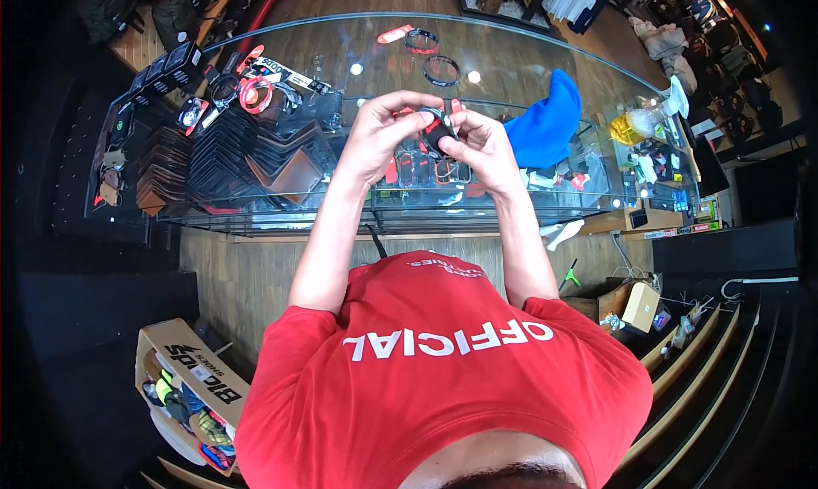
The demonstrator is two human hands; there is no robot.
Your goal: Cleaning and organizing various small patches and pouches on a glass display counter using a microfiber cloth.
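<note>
Beneath the left hand (pixel 382 133) and right hand (pixel 487 150), both pinching a small black-and-red item (pixel 436 134), a clear glass worktop (pixel 520 59) bears bright blue cloth (pixel 545 129) rightward.

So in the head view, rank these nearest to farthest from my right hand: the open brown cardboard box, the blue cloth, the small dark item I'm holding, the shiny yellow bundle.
1. Small dark item, touching the right hand.
2. Blue cloth, just to its right.
3. Shiny yellow bundle, farther right.
4. Open brown cardboard box, lower left.
</note>
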